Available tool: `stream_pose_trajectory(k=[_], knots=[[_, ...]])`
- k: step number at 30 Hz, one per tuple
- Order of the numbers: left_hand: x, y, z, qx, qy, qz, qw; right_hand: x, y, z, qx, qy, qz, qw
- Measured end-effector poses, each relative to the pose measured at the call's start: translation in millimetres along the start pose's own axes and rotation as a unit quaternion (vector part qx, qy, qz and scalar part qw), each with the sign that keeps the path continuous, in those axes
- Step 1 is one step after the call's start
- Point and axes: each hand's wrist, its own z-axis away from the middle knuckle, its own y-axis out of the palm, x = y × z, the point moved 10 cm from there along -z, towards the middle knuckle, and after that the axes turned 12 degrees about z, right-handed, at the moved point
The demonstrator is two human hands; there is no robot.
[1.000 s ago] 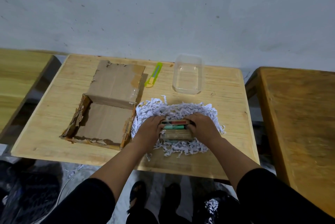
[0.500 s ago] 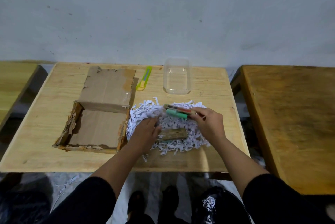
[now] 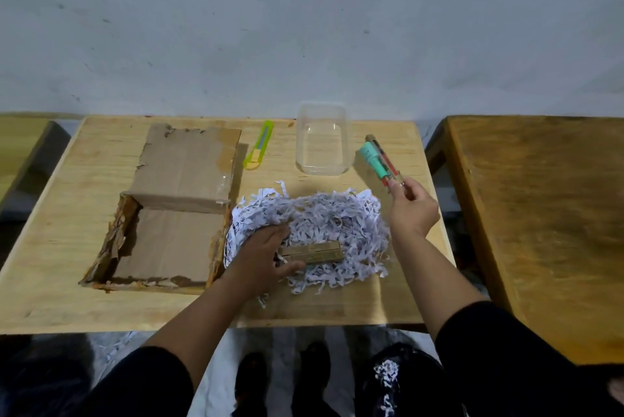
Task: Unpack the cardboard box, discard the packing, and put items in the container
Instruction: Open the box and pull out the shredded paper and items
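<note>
Above the table, right hand (image 3: 413, 210) pinches green-and-clear tubes (image 3: 378, 160).

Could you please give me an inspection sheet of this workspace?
Surface: wooden table, pale.
Job's things: cardboard box open, nothing seen inside; clear container empty; shredded paper heaped beside box; brown packet lying on it.
Clutter: green utility knife.
Hands: left hand holds the packet; right hand pinches a bundle of small items beside the container.
Cables: nothing seen.
Surroundings: grey wall, darker table at right.
</note>
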Motion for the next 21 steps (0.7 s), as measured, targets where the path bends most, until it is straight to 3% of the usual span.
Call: stream_pose_trajectory(k=[5, 13, 21], knots=[[13.1, 1.2, -1.3, -0.034, -0.002, 0.008, 0.999, -16.0, 32.2, -38.2, -0.001, 0.059, -0.022, 0.998], [7.6, 0.3, 0.7, -0.025, 0.011, 0.01, 1.0, -0.9, 75.8, -76.8, 0.054, -0.021, 0.073, 0.996], [9.3, 0.5, -0.6, -0.022, 0.006, 0.011, 1.0, -4.4, 69.9, -73.2, 0.065, -0.003, 0.108, 0.992]])
